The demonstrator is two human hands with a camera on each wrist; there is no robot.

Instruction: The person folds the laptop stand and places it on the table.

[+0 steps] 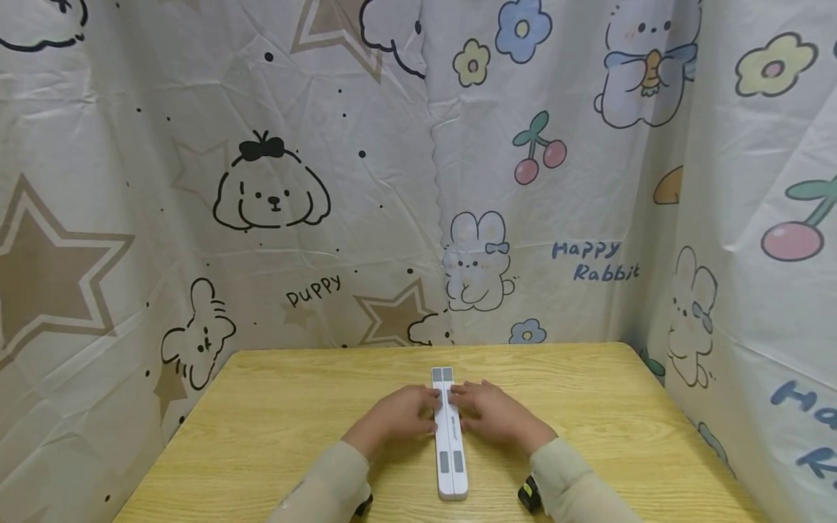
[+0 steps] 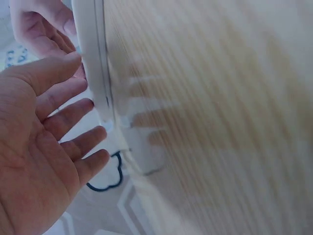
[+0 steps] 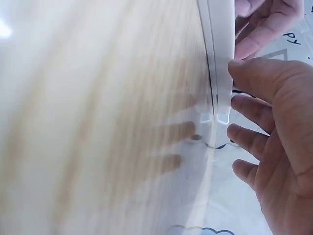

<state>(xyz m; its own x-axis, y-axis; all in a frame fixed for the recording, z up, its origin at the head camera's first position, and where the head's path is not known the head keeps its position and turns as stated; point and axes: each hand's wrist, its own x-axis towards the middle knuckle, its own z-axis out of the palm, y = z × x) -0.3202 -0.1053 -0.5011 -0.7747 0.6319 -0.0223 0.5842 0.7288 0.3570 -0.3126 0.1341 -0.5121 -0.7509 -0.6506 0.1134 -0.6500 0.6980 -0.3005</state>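
Note:
A long white folded laptop stand [image 1: 449,442] with grey pads at both ends lies lengthwise on the wooden table. My left hand [image 1: 400,415] is at its left side, the fingertips at the edge. On the opposite side, my right hand [image 1: 497,417] has its fingertips at the right edge. In the left wrist view, the left hand [image 2: 41,142] has loosely extended fingers beside the white stand [image 2: 93,49]. The right wrist view shows the right hand [image 3: 288,132] likewise, thumb against or very near the stand's side [image 3: 222,58]. Neither hand curls round it.
The yellow wood-grain table [image 1: 294,392] reaches back to a cartoon-printed curtain [image 1: 366,232], which also hangs along the left and right sides. A black device [image 1: 530,494] sits by the right sleeve's cuff.

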